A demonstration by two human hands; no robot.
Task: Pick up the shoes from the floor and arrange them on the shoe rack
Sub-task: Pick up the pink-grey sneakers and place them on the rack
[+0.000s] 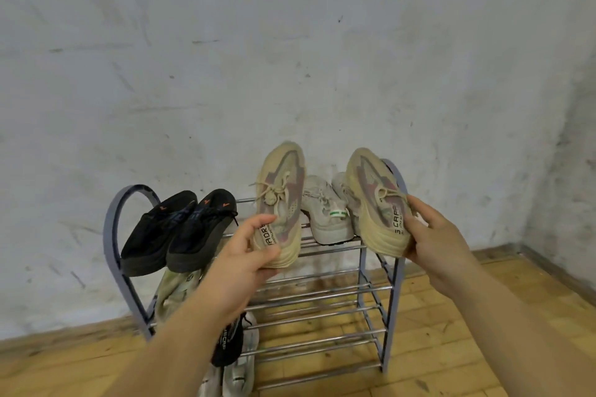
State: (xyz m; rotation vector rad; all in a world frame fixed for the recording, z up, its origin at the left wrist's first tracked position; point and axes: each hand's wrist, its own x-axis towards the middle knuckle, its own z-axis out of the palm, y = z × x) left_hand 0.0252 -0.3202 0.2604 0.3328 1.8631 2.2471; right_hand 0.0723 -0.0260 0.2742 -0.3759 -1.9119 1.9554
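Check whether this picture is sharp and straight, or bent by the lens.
Head view: the wide lens bows the floor edge and tilts the shoe rack; light is soft, no glare; the wall darkens at the right; the rack's left frame looks smeared, yet heel print on the left tan sneaker and right tan sneaker is partly readable.

The single view came from a wide-angle camera worn on the person's head, looking forward and somewhat downward. It faced a scuffed grey-white plaster wall, which filled the upper half of the frame. A chrome-barred shoe rack with blue-grey arched side frames sat low and central, seen from above and within arm's reach. A worn yellow wooden parquet floor crossed the bottom edge.
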